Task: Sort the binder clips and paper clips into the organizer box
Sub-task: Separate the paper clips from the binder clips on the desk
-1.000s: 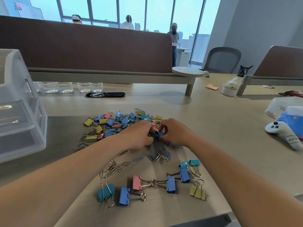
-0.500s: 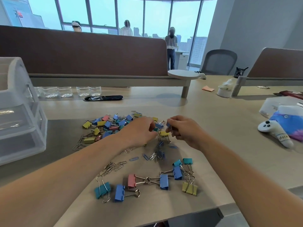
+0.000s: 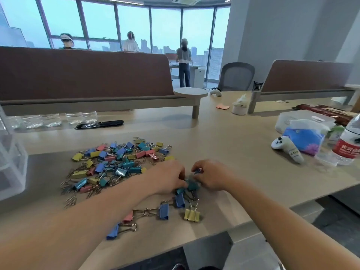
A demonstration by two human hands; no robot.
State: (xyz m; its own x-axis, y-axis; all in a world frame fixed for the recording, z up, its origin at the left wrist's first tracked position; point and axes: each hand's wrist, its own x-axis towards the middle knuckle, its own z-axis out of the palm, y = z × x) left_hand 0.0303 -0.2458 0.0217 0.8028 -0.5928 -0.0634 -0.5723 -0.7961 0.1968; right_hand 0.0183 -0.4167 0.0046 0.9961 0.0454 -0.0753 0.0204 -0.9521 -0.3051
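Down at the near edge of the desk (image 3: 224,217) sits a loose row of big clips. A blue binder clip (image 3: 113,233) is closest in, then a pink clip (image 3: 128,216) with its wire handles meeting those of a second blue clip (image 3: 164,211), and a yellow clip (image 3: 191,215) lies to the right. Both bare forearms come in over them, and the hands meet just beyond. The left hand (image 3: 169,177) is knuckles up, fingers curled together down onto a knot of teal binder clips (image 3: 191,185) (it is blurred there, so whether it truly grips them cannot be told). The right hand (image 3: 213,177) is just beside it, thumb and forefinger pinching a small dark blue clip (image 3: 197,171), the other fingers tucked under. Further out and to the left lies the main pile of binder clips (image 3: 120,160), a jumble of blue, yellow, pink and teal. Silver paper clips (image 3: 71,201) are scattered along its near left fringe. The clear organizer box (image 3: 11,168) stands at the far left edge, well apart from both hands. Off to the right are a white controller (image 3: 286,149) and a red-labelled water bottle (image 3: 348,143). Beyond the pile, a black oval case (image 3: 99,124) and clear bottles (image 3: 50,120) lie under the brown divider (image 3: 83,73). Behind it, three people (image 3: 184,61) stand by the windows.
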